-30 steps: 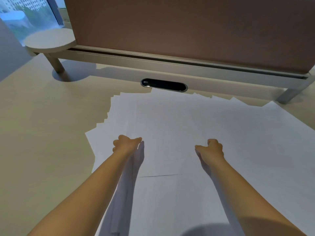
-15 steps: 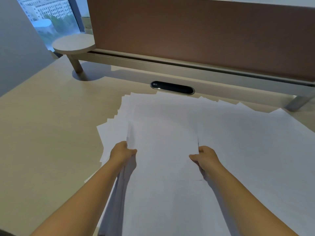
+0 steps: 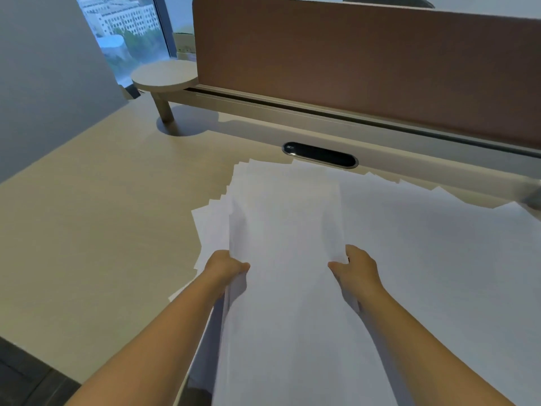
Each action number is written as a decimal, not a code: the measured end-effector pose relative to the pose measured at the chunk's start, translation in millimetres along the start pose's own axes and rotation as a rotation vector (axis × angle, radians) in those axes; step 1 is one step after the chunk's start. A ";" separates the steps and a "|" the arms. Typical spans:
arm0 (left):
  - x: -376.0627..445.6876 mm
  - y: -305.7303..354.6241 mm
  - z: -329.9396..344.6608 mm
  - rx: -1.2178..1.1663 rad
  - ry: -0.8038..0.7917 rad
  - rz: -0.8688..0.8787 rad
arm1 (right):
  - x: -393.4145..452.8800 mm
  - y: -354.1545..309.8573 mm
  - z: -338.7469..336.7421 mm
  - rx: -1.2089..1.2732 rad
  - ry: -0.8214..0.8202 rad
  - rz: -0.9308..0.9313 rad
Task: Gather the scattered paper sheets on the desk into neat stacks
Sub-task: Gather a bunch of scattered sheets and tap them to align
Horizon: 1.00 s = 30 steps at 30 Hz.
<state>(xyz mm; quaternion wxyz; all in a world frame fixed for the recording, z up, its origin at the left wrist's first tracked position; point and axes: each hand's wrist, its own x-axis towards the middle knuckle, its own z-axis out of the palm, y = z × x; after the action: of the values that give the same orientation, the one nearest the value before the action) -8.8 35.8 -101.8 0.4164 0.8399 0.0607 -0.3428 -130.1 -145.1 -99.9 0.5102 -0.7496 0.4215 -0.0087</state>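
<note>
Since the earlier frame: both hands are drawing a bundle of sheets (image 3: 285, 230) nearer and lifting its edges. Left hand (image 3: 225, 265) and right hand (image 3: 355, 266): each grip is curling closed on a side edge. Loose paper (image 3: 439, 259) is lying fanned over the tabletop (image 3: 102, 215). Advice: be squaring the bundle with even pressure. The sheet count and near ends are running out of view.
</note>
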 end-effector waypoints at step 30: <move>-130.4 134.2 -64.1 -0.572 0.043 0.684 | -82.3 -143.4 -99.0 0.538 0.085 -0.343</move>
<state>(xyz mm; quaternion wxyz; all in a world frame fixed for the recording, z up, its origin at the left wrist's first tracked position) -21.9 20.6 94.9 0.7200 0.6696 -0.1197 -0.1375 -137.6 -149.6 92.6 0.6630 -0.6470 0.2927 -0.2371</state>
